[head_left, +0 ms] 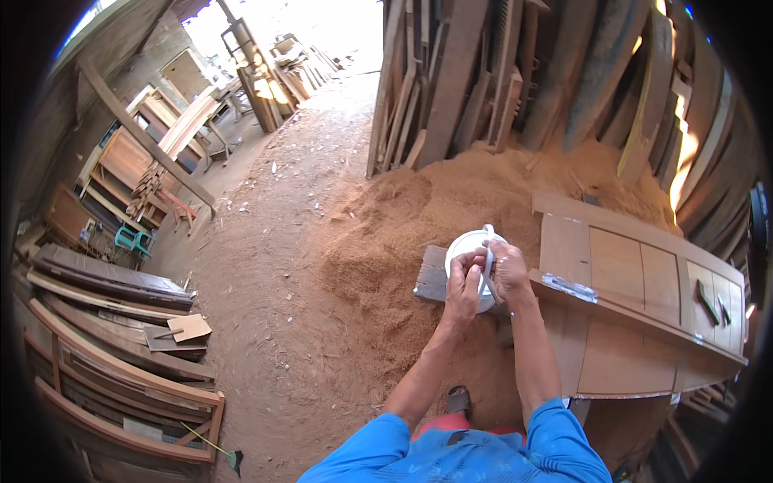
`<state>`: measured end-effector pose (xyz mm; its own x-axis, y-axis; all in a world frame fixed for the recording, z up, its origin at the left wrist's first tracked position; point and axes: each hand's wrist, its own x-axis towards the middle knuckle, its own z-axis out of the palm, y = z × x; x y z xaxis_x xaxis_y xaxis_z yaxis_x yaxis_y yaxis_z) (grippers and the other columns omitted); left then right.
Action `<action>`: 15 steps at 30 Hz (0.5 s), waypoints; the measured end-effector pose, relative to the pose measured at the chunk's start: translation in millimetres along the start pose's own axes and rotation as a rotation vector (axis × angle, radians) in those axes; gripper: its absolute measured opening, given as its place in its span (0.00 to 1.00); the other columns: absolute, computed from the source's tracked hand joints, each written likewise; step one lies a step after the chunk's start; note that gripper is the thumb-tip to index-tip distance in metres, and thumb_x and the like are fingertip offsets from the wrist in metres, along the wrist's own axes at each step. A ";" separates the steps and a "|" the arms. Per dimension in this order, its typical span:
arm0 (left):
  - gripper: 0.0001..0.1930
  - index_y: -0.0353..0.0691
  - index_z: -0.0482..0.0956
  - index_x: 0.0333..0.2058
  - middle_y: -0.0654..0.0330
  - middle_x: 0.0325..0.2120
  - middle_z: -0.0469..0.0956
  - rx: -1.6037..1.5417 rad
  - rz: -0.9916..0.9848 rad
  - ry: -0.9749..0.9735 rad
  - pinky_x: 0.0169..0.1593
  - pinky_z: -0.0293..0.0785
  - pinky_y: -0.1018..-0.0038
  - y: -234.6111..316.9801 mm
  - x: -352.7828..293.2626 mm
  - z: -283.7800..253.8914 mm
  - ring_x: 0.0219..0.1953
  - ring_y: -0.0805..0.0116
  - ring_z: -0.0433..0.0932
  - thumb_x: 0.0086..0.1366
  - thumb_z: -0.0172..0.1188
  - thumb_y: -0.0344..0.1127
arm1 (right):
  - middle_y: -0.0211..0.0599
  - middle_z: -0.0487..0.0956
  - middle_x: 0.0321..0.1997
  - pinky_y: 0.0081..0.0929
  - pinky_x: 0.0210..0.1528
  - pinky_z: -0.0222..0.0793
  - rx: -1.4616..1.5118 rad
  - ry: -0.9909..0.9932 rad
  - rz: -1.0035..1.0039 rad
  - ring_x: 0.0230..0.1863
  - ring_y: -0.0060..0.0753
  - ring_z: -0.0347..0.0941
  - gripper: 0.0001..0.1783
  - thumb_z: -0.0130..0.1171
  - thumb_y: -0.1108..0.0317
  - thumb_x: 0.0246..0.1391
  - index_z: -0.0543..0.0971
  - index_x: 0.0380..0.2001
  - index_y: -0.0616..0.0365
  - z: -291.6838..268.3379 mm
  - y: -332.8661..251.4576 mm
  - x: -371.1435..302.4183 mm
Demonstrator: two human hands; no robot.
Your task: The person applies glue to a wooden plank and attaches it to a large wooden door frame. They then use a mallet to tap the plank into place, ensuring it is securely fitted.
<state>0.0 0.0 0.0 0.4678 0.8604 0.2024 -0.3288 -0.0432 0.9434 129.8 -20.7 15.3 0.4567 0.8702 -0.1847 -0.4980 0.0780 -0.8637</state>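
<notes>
In front of me a white round bucket stands on a small weathered wooden block or stool. Both my hands meet over it, fingertips close together. A pale strip that looks like the bucket's handle runs upright between them. My right hand is closed against this strip, with whitish smears on its fingers. Curled over the bucket's near side, my left hand has its fingers pressed together. What is between those fingers is too small to make out. The bucket's inside is mostly hidden by my hands.
Right of the bucket lies a panelled wooden door with white smears and dark tools on it. Sawdust is heaped behind, below leaning planks. Wooden frames are stacked at left, near a green chair.
</notes>
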 end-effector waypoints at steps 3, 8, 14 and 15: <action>0.16 0.37 0.66 0.56 0.57 0.48 0.74 0.044 -0.085 0.031 0.54 0.70 0.73 35.6 -15.3 -49.7 0.46 0.71 0.73 0.74 0.45 0.36 | 0.35 0.79 0.31 0.21 0.31 0.74 0.218 0.149 0.064 0.28 0.23 0.75 0.14 0.57 0.62 0.65 0.76 0.41 0.66 26.6 13.0 -18.0; 0.12 0.40 0.69 0.52 0.59 0.43 0.77 0.064 -0.216 0.209 0.47 0.73 0.72 15.4 -56.6 -101.6 0.39 0.74 0.72 0.73 0.44 0.33 | 0.36 0.77 0.31 0.23 0.31 0.73 0.165 0.028 -0.040 0.28 0.25 0.73 0.13 0.54 0.65 0.66 0.75 0.40 0.67 24.9 -22.4 -74.2; 0.15 0.37 0.70 0.53 0.61 0.41 0.77 0.155 -0.333 0.171 0.41 0.70 0.75 -13.0 -83.2 -101.2 0.37 0.76 0.72 0.75 0.43 0.39 | 0.33 0.79 0.30 0.16 0.31 0.69 0.025 0.006 -0.246 0.26 0.17 0.71 0.23 0.54 0.54 0.68 0.77 0.42 0.70 33.2 -126.3 -184.7; 0.13 0.38 0.70 0.51 0.62 0.40 0.77 0.138 -0.337 0.142 0.43 0.69 0.75 -18.2 -87.7 -91.4 0.36 0.76 0.71 0.75 0.45 0.38 | 0.32 0.80 0.29 0.15 0.30 0.69 -0.005 -0.016 -0.290 0.25 0.15 0.71 0.24 0.53 0.54 0.68 0.78 0.40 0.70 24.9 -139.5 -206.4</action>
<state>-110.0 -28.2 -58.9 0.4094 0.8992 -0.1542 -0.0582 0.1944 0.9792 86.7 -199.1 185.6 0.5681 0.8193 0.0774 -0.3448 0.3223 -0.8816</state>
